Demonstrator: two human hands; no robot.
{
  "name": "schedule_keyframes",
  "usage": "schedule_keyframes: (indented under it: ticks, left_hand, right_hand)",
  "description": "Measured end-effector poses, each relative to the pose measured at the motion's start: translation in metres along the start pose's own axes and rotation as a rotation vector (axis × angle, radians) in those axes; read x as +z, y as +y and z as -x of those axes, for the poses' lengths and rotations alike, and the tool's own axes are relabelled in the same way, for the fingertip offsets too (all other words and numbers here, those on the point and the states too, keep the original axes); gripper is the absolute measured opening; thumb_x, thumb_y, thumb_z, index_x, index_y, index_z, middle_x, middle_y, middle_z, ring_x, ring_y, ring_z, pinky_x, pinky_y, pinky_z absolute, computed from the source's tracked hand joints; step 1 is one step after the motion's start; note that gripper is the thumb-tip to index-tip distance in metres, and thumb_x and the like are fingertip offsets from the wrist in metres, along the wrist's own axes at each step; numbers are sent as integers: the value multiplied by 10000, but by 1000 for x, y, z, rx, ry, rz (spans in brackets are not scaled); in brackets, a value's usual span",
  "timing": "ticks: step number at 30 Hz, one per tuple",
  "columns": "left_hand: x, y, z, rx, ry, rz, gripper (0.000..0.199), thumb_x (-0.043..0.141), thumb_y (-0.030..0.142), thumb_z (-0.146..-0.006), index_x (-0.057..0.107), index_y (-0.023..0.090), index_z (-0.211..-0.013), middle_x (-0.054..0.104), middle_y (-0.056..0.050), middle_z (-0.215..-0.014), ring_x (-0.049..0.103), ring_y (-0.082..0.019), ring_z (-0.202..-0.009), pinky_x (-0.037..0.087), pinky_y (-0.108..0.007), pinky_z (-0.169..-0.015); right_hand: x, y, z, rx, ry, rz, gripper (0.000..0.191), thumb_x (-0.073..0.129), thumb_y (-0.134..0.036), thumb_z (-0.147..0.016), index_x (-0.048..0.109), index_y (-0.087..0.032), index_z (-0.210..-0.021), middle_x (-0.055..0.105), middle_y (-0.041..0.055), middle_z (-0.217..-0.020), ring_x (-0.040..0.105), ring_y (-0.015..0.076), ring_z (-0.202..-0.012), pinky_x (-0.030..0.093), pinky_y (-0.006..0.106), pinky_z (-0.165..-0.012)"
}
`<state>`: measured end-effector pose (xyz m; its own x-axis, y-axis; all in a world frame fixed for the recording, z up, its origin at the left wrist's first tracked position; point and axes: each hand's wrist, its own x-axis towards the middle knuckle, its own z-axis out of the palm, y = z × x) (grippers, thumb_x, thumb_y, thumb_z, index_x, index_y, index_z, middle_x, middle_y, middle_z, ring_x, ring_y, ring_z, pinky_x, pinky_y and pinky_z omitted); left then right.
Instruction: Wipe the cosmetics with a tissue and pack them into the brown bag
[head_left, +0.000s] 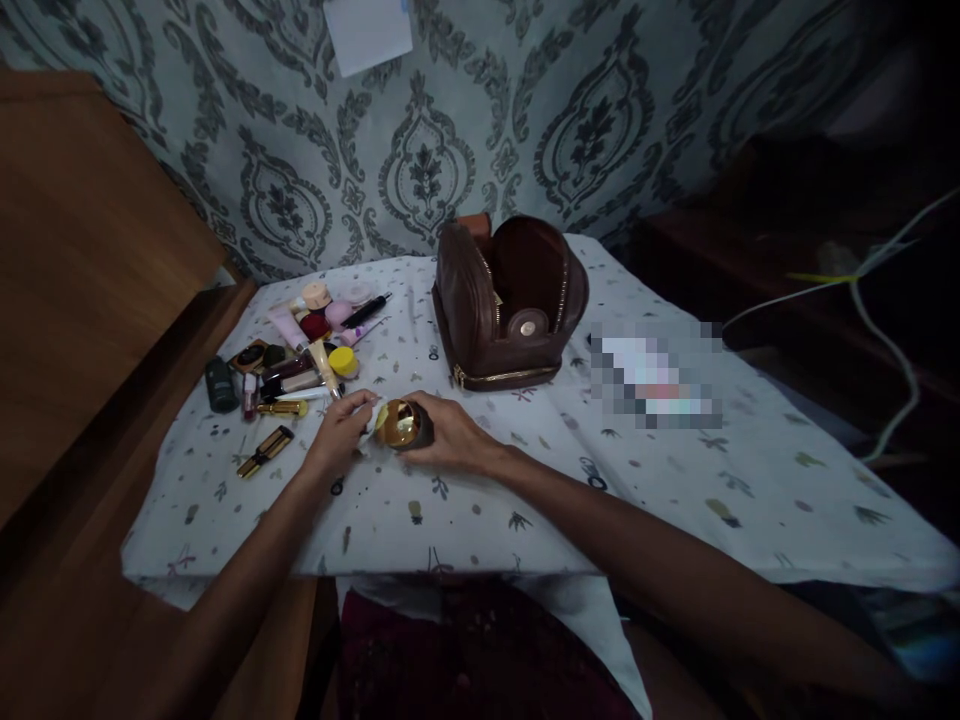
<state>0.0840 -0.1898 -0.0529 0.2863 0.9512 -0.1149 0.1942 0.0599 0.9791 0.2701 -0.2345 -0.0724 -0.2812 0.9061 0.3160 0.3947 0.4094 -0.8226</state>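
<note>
My right hand (442, 432) is closed around a small round jar (403, 424) with a shiny gold top and a darker side. My left hand (341, 432) is closed on a crumpled white wipe (373, 420), which is pressed against the left side of the jar. Both hands are just above the patterned tablecloth. Left of them is a cluster of cosmetics, with a beige tube (325, 368) and a yellow-lidded pot (343, 361) nearest. A black-and-gold lipstick tube (265, 452) lies apart, closer to my left forearm.
A brown zippered cosmetic bag (499, 300) stands open behind my hands. To its right lies a pixelated flat object (656, 378). A dark bottle (220, 385) stands at the cluster's left edge. Wooden furniture (90, 250) borders the table's left side; a white cable (885, 350) hangs at right.
</note>
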Motion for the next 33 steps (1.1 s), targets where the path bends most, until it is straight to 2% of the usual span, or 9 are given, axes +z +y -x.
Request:
schedule_keyframes:
  ticks: [3, 6, 9, 15, 19, 25, 30, 33]
  left_hand:
    - [5, -10, 12, -22, 57, 75, 290, 635, 473, -718, 569, 203, -803, 434, 78, -565, 338, -81, -465, 265, -208, -460]
    - [7, -12, 23, 41, 84, 58, 252, 604, 437, -767, 585, 197, -843, 480, 59, -631, 381, -89, -520, 311, -211, -496]
    - [8, -10, 34, 115, 85, -32, 219, 565, 400, -809, 586, 191, -870, 526, 32, -723, 436, -107, -605, 366, -225, -560]
    - [11, -8, 46, 162, 150, -248, 182, 592, 367, -792, 512, 213, -846, 459, 59, -659, 373, -115, -571, 331, -234, -541]
    - [13, -6, 51, 303, 224, -413, 154, 601, 343, -830, 511, 224, -868, 525, 43, -743, 445, -133, -625, 381, -252, -597]
    - [15, 0, 54, 616, 209, -692, 52, 542, 265, -921, 521, 232, -885, 574, -7, -857, 577, -182, -837, 471, -299, -771]
    - [18, 6, 52, 813, 209, -933, 106, 485, 248, -964, 546, 213, -883, 576, -43, -885, 586, -186, -836, 471, -288, -725]
    - [21, 14, 52, 868, 194, -1024, 148, 472, 244, -971, 564, 203, -862, 583, -56, -880, 584, -190, -854, 467, -288, -726]
  right_hand:
    - [1, 0, 0, 15, 25, 1, 520, 800, -306, -623, 602, -166, -1084, 680, 36, -967, 619, 192, -856, 472, 300, -773]
    - [2, -1, -1, 3, 36, -13, 552, 805, -311, -630, 607, -157, -1122, 692, 56, -1034, 635, 208, -923, 480, 316, -825]
    - [3, 0, -1, 21, 77, -36, 581, 816, -319, -635, 606, -149, -1149, 696, 65, -1066, 643, 218, -970, 484, 330, -862]
    - [6, 8, -4, 1, 175, 33, 647, 834, -356, -637, 594, -179, -1211, 673, 95, -1151, 623, 259, -1075, 475, 386, -942]
    - [7, 14, -3, -16, 173, 95, 708, 817, -320, -644, 553, -165, -1282, 643, 127, -1181, 605, 278, -1095, 471, 417, -958]
    - [9, 18, 0, -58, 158, 155, 728, 782, -299, -671, 506, -181, -1334, 605, 131, -1182, 566, 292, -1122, 454, 450, -986]
    - [10, 16, 2, -81, 149, 227, 736, 770, -307, -702, 473, -155, -1358, 568, 162, -1214, 527, 316, -1156, 439, 494, -1015]
    - [11, 14, 3, -99, 129, 277, 736, 757, -253, -703, 458, -139, -1366, 558, 167, -1202, 518, 318, -1140, 449, 498, -1007]
